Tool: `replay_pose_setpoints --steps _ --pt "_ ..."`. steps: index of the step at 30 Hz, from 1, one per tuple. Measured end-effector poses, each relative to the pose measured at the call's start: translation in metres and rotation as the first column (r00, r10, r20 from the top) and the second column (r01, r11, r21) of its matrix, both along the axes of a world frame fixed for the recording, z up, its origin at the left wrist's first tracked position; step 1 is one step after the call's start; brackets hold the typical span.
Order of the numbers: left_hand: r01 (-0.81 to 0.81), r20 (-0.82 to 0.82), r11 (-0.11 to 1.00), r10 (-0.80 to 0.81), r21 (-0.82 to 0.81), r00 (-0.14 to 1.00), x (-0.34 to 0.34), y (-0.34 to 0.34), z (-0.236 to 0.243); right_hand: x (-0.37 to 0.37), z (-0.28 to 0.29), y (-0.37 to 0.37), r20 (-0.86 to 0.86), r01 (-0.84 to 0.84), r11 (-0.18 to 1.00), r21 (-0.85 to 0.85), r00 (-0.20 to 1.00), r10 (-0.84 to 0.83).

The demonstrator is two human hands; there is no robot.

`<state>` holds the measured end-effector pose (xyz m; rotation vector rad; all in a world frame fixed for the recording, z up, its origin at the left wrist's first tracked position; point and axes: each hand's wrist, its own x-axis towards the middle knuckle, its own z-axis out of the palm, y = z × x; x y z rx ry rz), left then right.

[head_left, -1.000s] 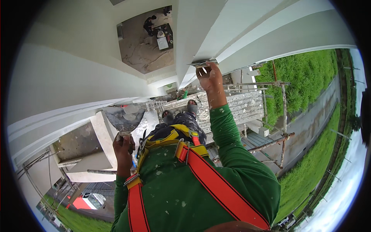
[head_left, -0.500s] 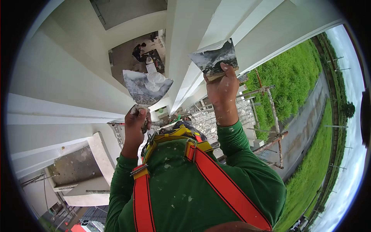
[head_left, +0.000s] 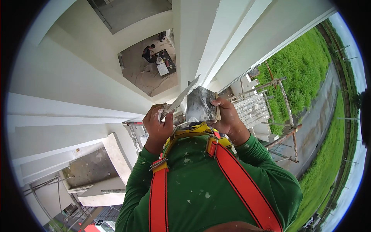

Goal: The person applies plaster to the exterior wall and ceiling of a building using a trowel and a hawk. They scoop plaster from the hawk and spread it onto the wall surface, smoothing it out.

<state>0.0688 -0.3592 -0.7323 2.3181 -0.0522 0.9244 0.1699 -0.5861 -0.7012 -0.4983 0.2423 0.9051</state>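
Note:
Close in front of my chest, my left hand [head_left: 157, 125] is closed round the handle of a wide putty knife [head_left: 182, 94]. Its blade is seen nearly edge-on and slants up to the right. My right hand [head_left: 228, 120] grips a second wide putty knife [head_left: 200, 103] by its right side, thumb on top. This dark metal blade faces up, streaked with white filler. The two blades sit side by side at their edges; whether they touch I cannot tell. White smears mark my left fingers.
Pale wall ledges [head_left: 193, 34] rise ahead. Rusty scaffold pipes [head_left: 284, 104] and a spattered platform [head_left: 253, 110] stand at right, above grass [head_left: 297, 69]. Through an opening, a person [head_left: 148, 52] bends beside a dark table [head_left: 167, 62] far below. I wear a red harness strap [head_left: 241, 181].
Both hands have come down and inward from the wall, bringing the two putty knives together before my chest. The left blade has turned from face-up to edge-on.

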Motion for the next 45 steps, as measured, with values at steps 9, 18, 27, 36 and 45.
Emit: replay_pose_setpoints --steps 9,18,27,36,45 --pt "0.095 -0.064 0.863 -0.145 -0.497 0.987 -0.034 0.019 -0.016 0.027 0.037 -0.007 0.204 0.399 0.909 0.123 0.886 -0.417" --pt "-0.023 -0.105 0.146 -0.586 -0.989 0.804 -0.022 -0.026 0.029 0.02 -0.007 0.016 0.906 0.589 0.803 0.088 -0.382 0.181" --pt "-0.105 -0.097 0.99 0.096 -0.096 0.991 -0.002 0.011 -0.039 -0.029 -0.033 0.01 -0.193 -0.061 0.998 0.0 0.979 0.06" --pt "-0.038 -0.429 0.994 -0.012 -0.107 0.903 -0.058 0.024 -0.192 0.024 -0.132 -0.026 -0.218 0.245 0.944 -0.221 0.931 -0.293" --pt "-0.363 -0.73 0.874 0.014 -0.324 0.683 -0.064 -0.019 -0.179 0.078 -0.169 -0.076 -0.101 0.353 0.821 -0.449 0.892 -0.44"
